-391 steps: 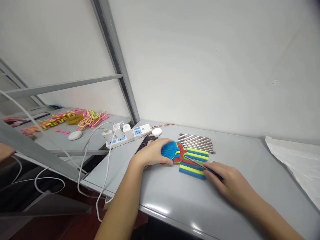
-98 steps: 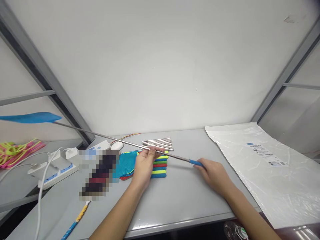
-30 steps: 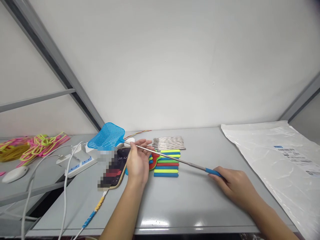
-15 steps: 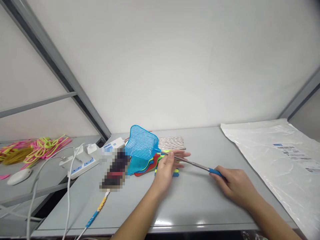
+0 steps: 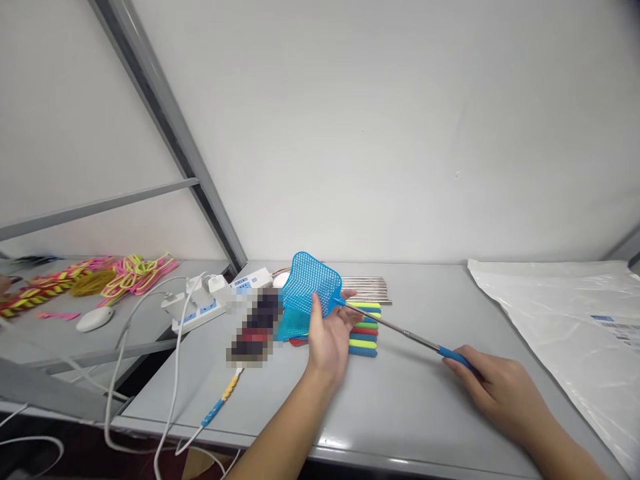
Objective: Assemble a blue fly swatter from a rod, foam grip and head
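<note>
The blue fly swatter (image 5: 311, 283) had a mesh head raised above the grey table (image 5: 400, 400), with a thin metal rod running down to a blue grip. The right hand (image 5: 500, 393) was closed around that grip. The left hand (image 5: 330, 333), fingers spread, touched the head's lower edge. Just beneath lay a stack of coloured swatters (image 5: 364, 327), steel rods (image 5: 373, 288) behind them.

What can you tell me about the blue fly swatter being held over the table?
The blue fly swatter has a perforated plastic mesh head, a thin telescoping metal rod and a blue grip. It slants above the grey table, head raised at the left. The left hand lies open against the head's lower edge; the right hand grasps the grip.
</note>
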A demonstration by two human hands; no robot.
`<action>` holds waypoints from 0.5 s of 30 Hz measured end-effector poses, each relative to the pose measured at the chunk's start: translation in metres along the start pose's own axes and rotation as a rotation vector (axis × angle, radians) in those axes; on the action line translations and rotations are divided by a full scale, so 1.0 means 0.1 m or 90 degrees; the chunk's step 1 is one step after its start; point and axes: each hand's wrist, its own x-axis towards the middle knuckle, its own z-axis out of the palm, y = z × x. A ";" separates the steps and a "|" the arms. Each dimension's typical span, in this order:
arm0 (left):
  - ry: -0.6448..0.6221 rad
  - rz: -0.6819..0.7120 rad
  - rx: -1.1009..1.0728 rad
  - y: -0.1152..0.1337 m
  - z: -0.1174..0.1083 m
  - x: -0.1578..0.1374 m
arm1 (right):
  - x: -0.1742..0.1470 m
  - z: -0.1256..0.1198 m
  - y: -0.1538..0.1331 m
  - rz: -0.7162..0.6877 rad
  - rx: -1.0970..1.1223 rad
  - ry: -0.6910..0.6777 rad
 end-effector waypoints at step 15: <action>-0.088 0.052 0.332 -0.31 0.13 -0.32 | 0.12 0.07 -0.44 -0.041 0.002 0.041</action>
